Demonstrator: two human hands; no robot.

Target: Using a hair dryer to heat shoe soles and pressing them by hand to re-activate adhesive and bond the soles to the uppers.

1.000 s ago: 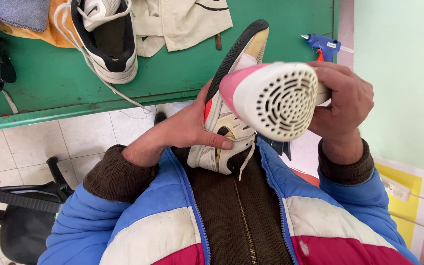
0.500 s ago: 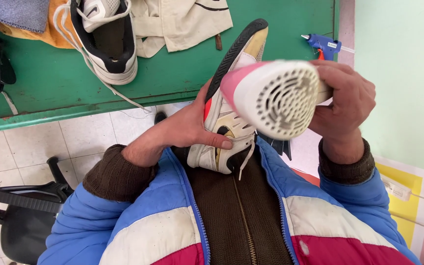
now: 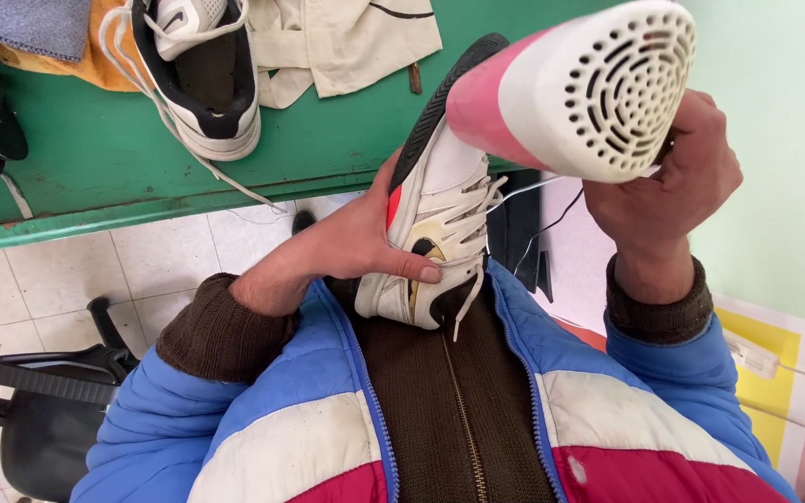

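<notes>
My left hand (image 3: 358,240) grips a white sneaker (image 3: 440,205) with a black sole and gold markings, its heel resting against my chest and its toe tilted up and away. My right hand (image 3: 665,191) holds a pink and white hair dryer (image 3: 581,91) by the handle. The dryer's vented rear faces me, and its front end points at the sneaker's sole near the toe. A thin white cord (image 3: 528,189) runs across the sneaker from the dryer.
A green table (image 3: 76,158) lies ahead, carrying a second white sneaker (image 3: 199,70) with loose laces, a cream cloth (image 3: 347,42), and an orange and grey cloth (image 3: 44,33) at the far left. A black chair (image 3: 44,391) stands lower left on the tiled floor.
The hair dryer has risen and moved closer to the camera, still aimed at the sneaker's sole. My left hand keeps the sneaker in the same place.
</notes>
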